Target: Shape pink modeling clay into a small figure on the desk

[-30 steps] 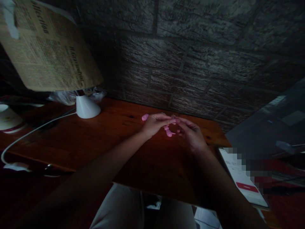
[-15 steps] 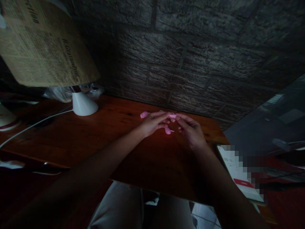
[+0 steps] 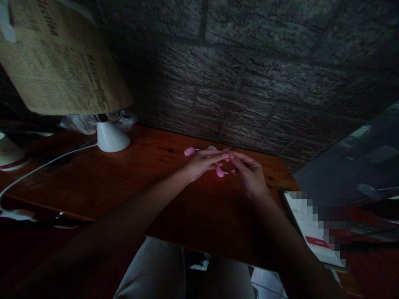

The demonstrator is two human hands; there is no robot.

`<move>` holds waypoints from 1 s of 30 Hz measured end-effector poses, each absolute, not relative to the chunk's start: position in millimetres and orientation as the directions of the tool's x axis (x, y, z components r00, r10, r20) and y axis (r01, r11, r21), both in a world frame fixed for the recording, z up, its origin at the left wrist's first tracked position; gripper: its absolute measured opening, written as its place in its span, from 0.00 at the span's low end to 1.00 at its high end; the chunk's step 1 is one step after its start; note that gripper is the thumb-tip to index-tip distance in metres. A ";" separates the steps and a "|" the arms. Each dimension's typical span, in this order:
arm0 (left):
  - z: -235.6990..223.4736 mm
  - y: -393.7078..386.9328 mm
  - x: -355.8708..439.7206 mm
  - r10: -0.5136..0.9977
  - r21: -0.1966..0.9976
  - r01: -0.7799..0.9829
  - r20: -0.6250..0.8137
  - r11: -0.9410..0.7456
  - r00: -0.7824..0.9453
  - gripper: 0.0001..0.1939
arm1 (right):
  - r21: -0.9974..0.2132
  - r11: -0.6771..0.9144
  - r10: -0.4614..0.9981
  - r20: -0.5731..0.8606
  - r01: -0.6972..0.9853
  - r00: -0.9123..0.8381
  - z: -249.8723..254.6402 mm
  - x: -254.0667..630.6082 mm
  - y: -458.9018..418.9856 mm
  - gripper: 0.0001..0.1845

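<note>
Over the far part of the wooden table, my left hand (image 3: 202, 165) and my right hand (image 3: 251, 172) meet at their fingertips. Both pinch a small pink piece (image 3: 227, 156), soft-looking like modelling clay, mostly covered by the fingers. A pink lump (image 3: 188, 151) with a thin tail lies just left of my left hand. Another pink lump (image 3: 220, 171), also with a pointed tail, rests below the fingers, between the hands. Something small and whitish (image 3: 212, 147) shows behind my left hand, too hidden to name.
A lamp with a newsprint shade (image 3: 75, 70) and white base (image 3: 112, 138) stands at the left, its white cable (image 3: 46, 164) crossing the wooden table (image 3: 193, 216). A paper cup (image 3: 11, 153) is at the far left. A stone-patterned wall (image 3: 202, 70) rises behind. A tablet-like screen (image 3: 308, 226) lies right.
The fingertips have closed further over the pink piece, so less of it shows. The whole view has shifted slightly; the two lumps on the table appear to stay in place.
</note>
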State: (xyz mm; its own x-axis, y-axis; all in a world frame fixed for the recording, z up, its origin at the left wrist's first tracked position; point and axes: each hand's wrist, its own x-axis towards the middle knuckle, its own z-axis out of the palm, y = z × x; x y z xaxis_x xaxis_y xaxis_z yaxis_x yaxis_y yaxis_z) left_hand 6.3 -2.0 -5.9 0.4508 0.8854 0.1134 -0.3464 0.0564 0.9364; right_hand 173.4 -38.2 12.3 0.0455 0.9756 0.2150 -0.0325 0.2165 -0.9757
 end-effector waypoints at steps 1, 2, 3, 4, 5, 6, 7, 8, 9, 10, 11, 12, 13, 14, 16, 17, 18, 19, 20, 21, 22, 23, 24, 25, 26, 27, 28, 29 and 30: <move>-6.8 -1.7 6.6 0.887 0.948 -0.319 0.145 0.002 0.437 0.15 | -0.977 0.212 0.977 0.210 -0.037 0.046 11.8 173.6 -37.8 0.12; -7.9 -1.4 6.9 0.887 0.956 -0.288 0.185 -0.061 0.423 0.15 | -0.978 0.204 0.978 0.202 -0.043 0.046 11.3 173.7 -37.5 0.13; -9.1 -1.2 7.2 0.884 0.958 -0.254 0.228 -0.130 0.409 0.15 | -0.980 0.195 0.980 0.192 -0.049 0.046 11.0 173.6 -37.2 0.13; -10.0 -1.2 7.3 0.878 0.956 -0.217 0.272 -0.199 0.393 0.14 | -0.981 0.183 0.982 0.181 -0.057 0.045 10.9 173.6 -37.1 0.14; -10.5 -1.5 7.4 0.872 0.948 -0.178 0.313 -0.264 0.376 0.13 | -0.983 0.170 0.985 0.167 -0.068 0.043 10.8 173.7 -37.0 0.14; -10.5 -2.2 7.2 0.865 0.937 -0.136 0.348 -0.321 0.360 0.12 | -0.984 0.156 0.987 0.153 -0.083 0.041 10.8 173.9 -36.9 0.14; -9.9 -3.4 6.9 0.858 0.924 -0.093 0.378 -0.370 0.348 0.11 | -0.985 0.140 0.990 0.137 -0.100 0.036 10.9 174.2 -36.8 0.15; -8.6 -4.8 6.4 0.850 0.908 -0.053 0.407 -0.415 0.334 0.11 | -0.986 0.123 0.992 0.120 -0.117 0.031 11.0 174.9 -36.6 0.15; -6.8 -6.6 5.8 0.841 0.889 -0.018 0.439 -0.457 0.317 0.09 | -0.985 0.105 0.994 0.103 -0.135 0.022 11.1 175.7 -36.2 0.15; -4.9 -8.5 5.3 0.830 0.867 0.013 0.471 -0.497 0.299 0.08 | -0.984 0.087 0.996 0.087 -0.152 0.010 11.3 176.6 -35.8 0.15; -3.0 -10.2 5.1 0.819 0.846 0.035 0.504 -0.532 0.274 0.07 | -0.983 0.073 0.997 0.074 -0.168 -0.002 11.7 177.5 -35.5 0.16; -1.5 -11.7 5.3 0.811 0.830 0.052 0.528 -0.556 0.250 0.06 | -0.982 0.063 0.998 0.066 -0.180 -0.013 12.2 178.2 -35.3 0.16; -0.7 -12.7 6.0 0.812 0.826 0.052 0.537 -0.561 0.230 0.05 | -0.980 0.057 0.998 0.062 -0.189 -0.021 12.9 178.5 -35.3 0.16; -0.5 -13.0 7.2 0.822 0.837 0.037 0.527 -0.546 0.214 0.05 | -0.980 0.054 0.998 0.060 -0.193 -0.026 13.8 178.3 -35.5 0.16; -2.2 -11.6 10.6 0.868 0.888 -0.049 0.457 -0.457 0.193 0.07 | -0.978 0.062 0.997 0.068 -0.197 -0.027 15.9 176.5 -36.8 0.16; -3.8 -9.9 12.3 0.895 0.911 -0.107 0.411 -0.397 0.174 0.08 | -0.978 0.069 0.997 0.075 -0.196 -0.023 16.8 174.9 -37.6 0.16; -5.4 -7.8 13.6 0.920 0.923 -0.165 0.370 -0.349 0.127 0.09 | -0.978 0.078 0.996 0.084 -0.192 -0.020 17.5 173.3 -38.5 0.16; -7.0 -5.5 14.4 0.942 0.926 -0.226 0.327 -0.303 0.078 0.09 | -0.979 0.088 0.996 0.093 -0.182 -0.018 17.9 171.8 -39.2 0.15; -8.3 -3.1 14.5 0.959 0.923 -0.283 0.280 -0.260 0.033 0.10 | -0.981 0.099 0.994 0.103 -0.166 -0.019 18.0 170.6 -39.8 0.15; -9.1 -0.9 14.0 0.972 0.921 -0.324 0.233 -0.218 0.008 0.10 | -0.983 0.111 0.993 0.115 -0.148 -0.020 17.7 169.8 -40.1 0.15; -9.4 0.9 12.9 0.980 0.920 -0.345 0.197 -0.186 -0.002 0.11 | -0.984 0.122 0.992 0.126 -0.131 -0.022 17.2 169.7 -40.2 0.14; -9.3 2.2 11.6 0.984 0.924 -0.342 0.181 -0.170 -0.002 0.12 | -0.985 0.127 0.991 0.130 -0.118 -0.020 16.7 169.9 -40.1 0.15; -8.9 3.0 10.1 0.983 0.931 -0.323 0.182 -0.171 0.004 0.12 | -0.986 0.122 0.992 0.124 -0.115 -0.012 16.1 170.6 -39.9 0.16; -8.2 3.2 8.7 0.980 0.935 -0.303 0.197 -0.186 0.006 0.13 | -0.987 0.105 0.994 0.106 -0.123 -0.005 15.6 171.4 -39.7 0.17; -7.5 2.8 7.6 0.975 0.936 -0.281 0.222 -0.210 0.009 0.13 | -0.987 0.076 0.997 0.078 -0.138 -0.006 15.3 172.1 -39.6 0.18; -6.9 2.0 6.9 0.967 0.936 -0.258 0.253 -0.240 0.018 0.13 | -0.987 0.038 0.999 0.042 -0.157 -0.022 15.1 172.7 -39.4 0.19; -6.5 0.8 6.6 0.957 0.933 -0.236 0.287 -0.272 0.034 0.13 | -0.984 -0.003 0.999 0.006 -0.176 -0.054 15.0 173.1 -39.3 0.21; -6.3 -0.7 6.9 0.945 0.929 -0.216 0.321 -0.301 0.062 0.13 | -0.981 -0.038 0.995 -0.020 -0.192 -0.096 14.9 173.3 -39.2 0.22; -6.4 -2.2 7.6 0.931 0.924 -0.200 0.351 -0.326 0.101 0.13 | -0.977 -0.065 0.989 -0.037 -0.202 -0.141 14.8 173.4 -39.1 0.23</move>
State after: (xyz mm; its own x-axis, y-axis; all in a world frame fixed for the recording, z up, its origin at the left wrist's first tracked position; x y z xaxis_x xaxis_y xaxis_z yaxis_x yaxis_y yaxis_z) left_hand 7.6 -2.2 -6.4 0.1011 0.9310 0.3508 -0.2003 -0.3263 0.9238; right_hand 173.4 -39.1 14.8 -0.1411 0.9893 -0.0369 -0.2018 -0.0652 -0.9773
